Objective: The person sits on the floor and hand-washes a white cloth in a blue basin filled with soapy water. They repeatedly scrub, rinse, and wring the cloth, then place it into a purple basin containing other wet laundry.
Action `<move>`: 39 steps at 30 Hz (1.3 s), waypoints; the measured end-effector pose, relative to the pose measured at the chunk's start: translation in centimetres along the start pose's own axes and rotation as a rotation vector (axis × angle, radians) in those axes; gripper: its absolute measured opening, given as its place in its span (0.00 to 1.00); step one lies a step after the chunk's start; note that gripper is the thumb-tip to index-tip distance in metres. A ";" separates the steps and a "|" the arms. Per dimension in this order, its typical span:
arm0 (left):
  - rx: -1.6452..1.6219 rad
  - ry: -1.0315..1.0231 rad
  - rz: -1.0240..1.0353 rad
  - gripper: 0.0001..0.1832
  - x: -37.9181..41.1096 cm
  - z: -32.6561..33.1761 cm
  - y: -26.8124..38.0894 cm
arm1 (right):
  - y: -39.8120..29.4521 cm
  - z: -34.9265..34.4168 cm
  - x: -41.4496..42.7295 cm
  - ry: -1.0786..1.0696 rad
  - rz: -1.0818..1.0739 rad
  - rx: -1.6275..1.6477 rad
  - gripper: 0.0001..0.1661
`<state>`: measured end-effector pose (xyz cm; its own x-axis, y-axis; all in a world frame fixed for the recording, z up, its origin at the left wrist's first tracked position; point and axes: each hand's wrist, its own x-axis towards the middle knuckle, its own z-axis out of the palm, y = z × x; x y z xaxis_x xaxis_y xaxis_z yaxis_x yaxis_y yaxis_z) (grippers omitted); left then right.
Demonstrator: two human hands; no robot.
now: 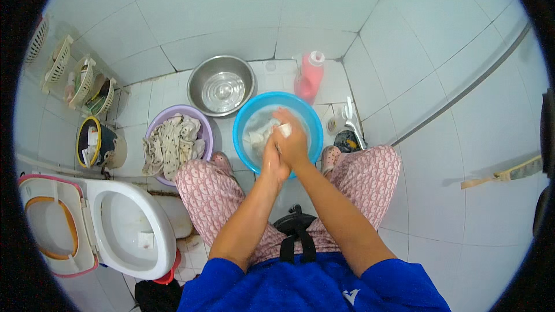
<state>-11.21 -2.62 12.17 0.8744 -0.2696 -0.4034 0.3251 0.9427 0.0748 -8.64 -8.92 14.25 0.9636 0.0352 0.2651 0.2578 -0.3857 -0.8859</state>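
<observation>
A round blue plastic basin (239, 152) of cloudy, sudsy water stands on the floor between my feet. My left hand (275, 156) and my right hand (294, 141) are pressed together over it, with white cloth (259, 137) gripped between them. A small wet fold of that cloth shows at the fingers of my right hand. The rest of it trails into the water on the left side. The right hand partly covers the left, whose fingers are mostly hidden.
A purple basin (209, 126) heaped with pale patterned clothes stands left. A steel basin (222, 89) and a pink detergent bottle (310, 76) are behind. A white-handled brush (353, 125) lies right. Left are a toilet (162, 229), a waste bin (113, 149) and wall baskets (82, 84).
</observation>
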 end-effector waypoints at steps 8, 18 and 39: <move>-0.106 -0.285 0.071 0.25 0.4 -0.9 2.2 | 0.6 0.5 0.4 0.128 -0.028 -0.017 0.20; 0.052 -0.186 0.133 0.28 -1.0 1.7 2.9 | -3.0 0.4 -4.0 -0.029 -0.267 -0.078 0.26; -0.120 -0.236 0.064 0.26 -0.7 1.1 2.5 | -3.0 0.3 -4.6 -0.005 -0.169 -0.022 0.24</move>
<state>-10.63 -0.33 13.60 0.9562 -0.2335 -0.1763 0.2335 0.9721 -0.0208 -13.85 -7.66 15.57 0.9070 0.1059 0.4076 0.4146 -0.3943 -0.8201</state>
